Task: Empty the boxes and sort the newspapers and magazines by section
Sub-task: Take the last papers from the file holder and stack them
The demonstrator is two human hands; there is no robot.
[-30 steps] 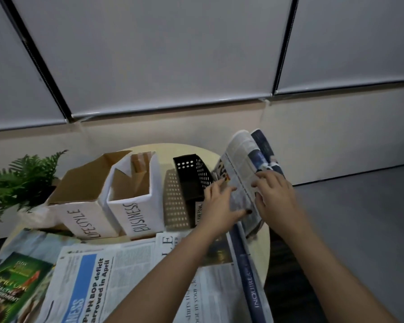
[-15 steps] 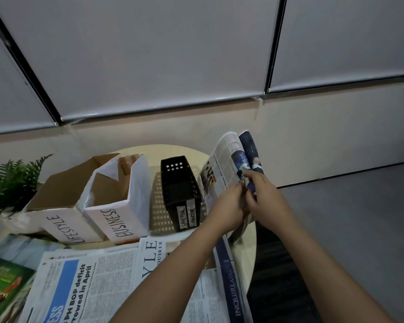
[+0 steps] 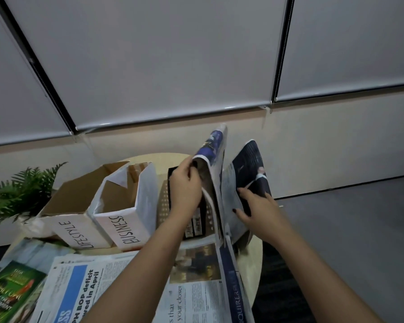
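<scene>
Newspaper section (image 3: 216,180), held upright above the right part of the round table (image 3: 254,264), its pages parted into two leaves. Left hand (image 3: 184,185): fingers curled round the upper edge of the left leaf, gripping it. Right hand (image 3: 257,208): fingers spread and nearly straight, pressed flat against the dark printed right leaf; thumb tip dark-varnished.

Count of containers on the table: three. One open cardboard box (image 3: 65,210) lettered "LIFESTYLE"; one white-wrapped box (image 3: 126,213) lettered "BUSINESS", just beside it; one black perforated bin (image 3: 196,220) largely hidden behind the left hand and the held pages, carrying two small white labels, not legible.

Flat papers on the near side of the table: at least two newspapers can be told apart. One (image 3: 79,283) reads "PH BOP deficit ... in April" beside a blue band. Another (image 3: 229,287), under the forearms, bears a blue strip reading "INQUIRER". One green-covered magazine (image 3: 12,292) lies at the near left; its title is not fully legible.

One fern-like plant (image 3: 19,194) stands at the left, behind the boxes.
</scene>
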